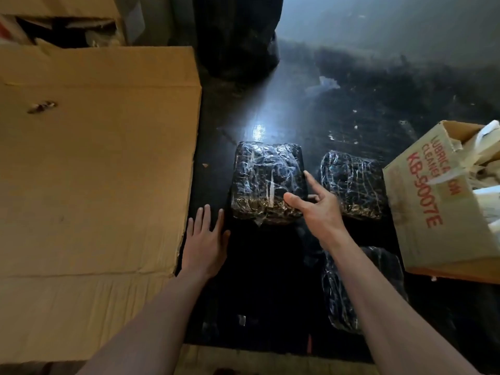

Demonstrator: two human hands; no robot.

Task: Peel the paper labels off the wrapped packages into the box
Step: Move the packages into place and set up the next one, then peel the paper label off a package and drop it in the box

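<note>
Three dark packages in shiny clear wrap lie on the black floor. The middle package is in front of me, a second package lies to its right, and a third package sits nearer me, partly under my right forearm. My right hand hovers open over the middle package's right edge, fingers spread, holding nothing. My left hand lies flat and open on the floor, left of that package. A cardboard box with red print stands at the right, with pale paper scraps inside. I see no label on the packages.
A large flattened cardboard sheet covers the floor on the left. Another open carton sits at the top left. A black bag stands at the back. The dark floor stretches away behind the packages.
</note>
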